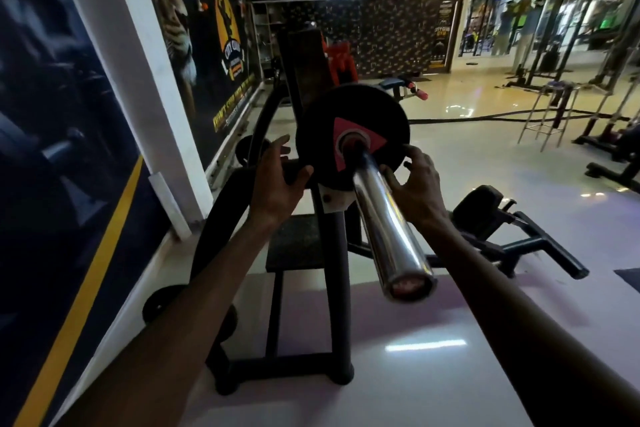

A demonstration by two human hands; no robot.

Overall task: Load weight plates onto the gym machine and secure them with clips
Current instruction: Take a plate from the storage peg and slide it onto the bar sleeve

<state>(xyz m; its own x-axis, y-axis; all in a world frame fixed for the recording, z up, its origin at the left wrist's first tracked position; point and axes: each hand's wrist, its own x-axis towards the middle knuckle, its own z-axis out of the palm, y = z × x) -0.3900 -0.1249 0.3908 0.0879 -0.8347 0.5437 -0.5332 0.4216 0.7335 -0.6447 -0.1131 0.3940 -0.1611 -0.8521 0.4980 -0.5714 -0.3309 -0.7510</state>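
Two bare forearms reach in from the bottom corners of the frame toward one black weight plate at the centre. That single plate, with a red triangular label around its hole, sits on one chrome sleeve whose capped end points at the camera, lower centre. The plate is pushed far along the sleeve, close to the black machine frame that carries it.

At centre left, the left hand is open, its grip spread, fingers fanned beside the plate's left edge with the thumb tip at the rim; whether the fingertips touch the plate cannot be told. At centre right, the right hand curls its grip on the plate's lower right edge, fingers bent over the rim and thumb near the sleeve.

One more black plate shows low at the left of the frame, near the wall, partly hidden by the left forearm. One padded footrest bar lies at the right on the glossy floor. Posters cover the wall at upper left, and metal racks stand at upper right.
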